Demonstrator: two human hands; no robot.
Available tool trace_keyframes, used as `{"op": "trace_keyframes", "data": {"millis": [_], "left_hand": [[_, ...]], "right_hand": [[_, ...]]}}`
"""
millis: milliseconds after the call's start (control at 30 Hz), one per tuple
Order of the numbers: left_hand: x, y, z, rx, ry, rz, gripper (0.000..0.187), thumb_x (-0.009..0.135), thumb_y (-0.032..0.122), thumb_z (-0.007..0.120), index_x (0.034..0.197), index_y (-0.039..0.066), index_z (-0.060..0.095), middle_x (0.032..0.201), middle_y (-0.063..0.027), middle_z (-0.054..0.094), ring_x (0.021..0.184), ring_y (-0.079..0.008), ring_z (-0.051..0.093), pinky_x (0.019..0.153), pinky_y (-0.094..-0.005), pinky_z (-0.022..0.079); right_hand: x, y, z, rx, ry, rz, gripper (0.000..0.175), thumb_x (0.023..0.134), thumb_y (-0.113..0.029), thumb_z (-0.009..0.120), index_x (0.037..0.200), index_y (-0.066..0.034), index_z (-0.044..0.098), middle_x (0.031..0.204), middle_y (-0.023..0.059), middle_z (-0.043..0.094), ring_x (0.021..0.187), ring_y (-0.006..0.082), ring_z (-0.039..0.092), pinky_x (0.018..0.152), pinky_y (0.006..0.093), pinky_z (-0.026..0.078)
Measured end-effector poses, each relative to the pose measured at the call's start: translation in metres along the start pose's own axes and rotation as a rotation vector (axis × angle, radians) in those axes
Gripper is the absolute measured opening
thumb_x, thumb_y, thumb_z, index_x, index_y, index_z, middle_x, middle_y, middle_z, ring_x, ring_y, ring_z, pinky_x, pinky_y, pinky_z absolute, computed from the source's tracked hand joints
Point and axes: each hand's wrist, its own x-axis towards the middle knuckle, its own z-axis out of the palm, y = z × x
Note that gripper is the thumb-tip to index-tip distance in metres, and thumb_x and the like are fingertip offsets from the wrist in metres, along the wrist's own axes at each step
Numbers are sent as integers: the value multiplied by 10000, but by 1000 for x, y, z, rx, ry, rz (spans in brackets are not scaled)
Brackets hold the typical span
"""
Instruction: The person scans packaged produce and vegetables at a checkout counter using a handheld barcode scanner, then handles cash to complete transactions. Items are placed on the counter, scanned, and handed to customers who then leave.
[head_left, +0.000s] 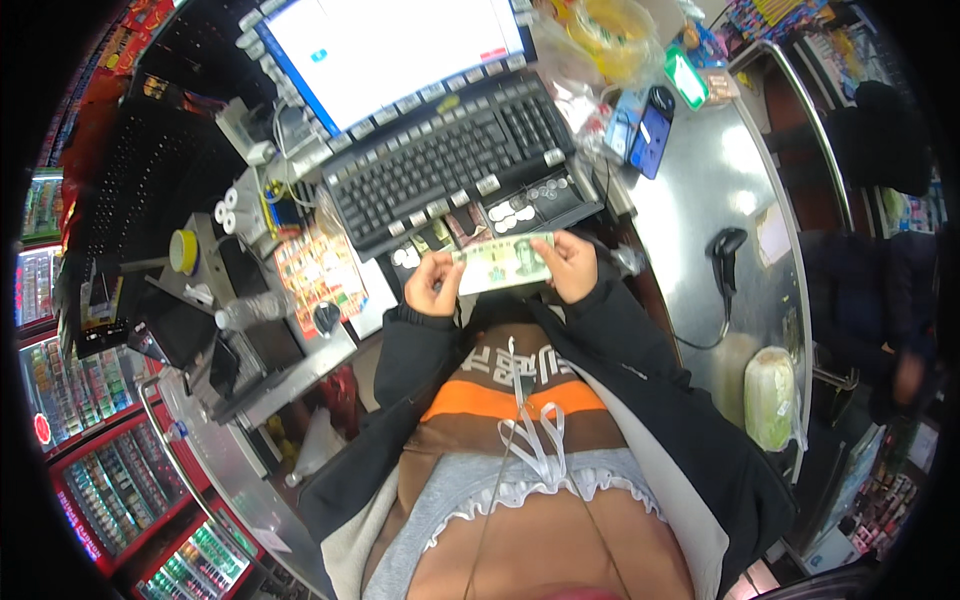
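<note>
A pale green banknote (495, 266) is stretched nearly flat between both hands. My left hand (435, 285) pinches its left end, and my right hand (568, 266) grips the right end near the printed portrait. Just beyond the note lies a pulled-out cash drawer (559, 217). Silver coins (514, 216) fill one of its compartments, and a reddish banknote (468, 225) and a greenish banknote (433, 236) lie in others. Above the drawer sits a black keyboard (457, 150), below a lit monitor (397, 56).
On the metal counter (697, 187) at right lie a barcode scanner (725, 259), a wrapped cabbage (770, 397) and a smartphone (651, 139). A plastic bottle (255, 311) and a tape roll (184, 251) are at left. A person in dark clothes (862, 300) stands beyond the right counter.
</note>
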Motion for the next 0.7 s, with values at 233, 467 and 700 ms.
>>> {"op": "trace_keyframes", "data": {"millis": [233, 467, 700], "left_hand": [[-22, 23, 35, 683, -67, 463, 365, 670, 191, 754, 892, 40, 506, 1036, -151, 549, 963, -289, 523, 822, -361, 419], [-28, 24, 65, 467, -472, 265, 180, 741, -10, 600, 890, 88, 617, 852, -81, 555, 732, -219, 589, 619, -290, 476], [-39, 3, 58, 416, -467, 216, 291, 757, -50, 528, 969, 107, 649, 778, -59, 471, 666, -172, 506, 605, -260, 430]], "right_hand": [[-15, 13, -44, -692, 19, -377, 389, 745, -287, 708, 573, -32, 469, 484, 100, 385, 391, 189, 379, 410, 319, 310], [-1, 11, -54, -794, -218, -667, 348, 734, -269, 695, 567, -36, 498, 520, 85, 434, 461, 235, 451, 437, 330, 345], [28, 20, -40, -739, -311, -657, 302, 773, -327, 640, 629, -70, 580, 588, 59, 534, 567, 244, 534, 524, 349, 418]]}}
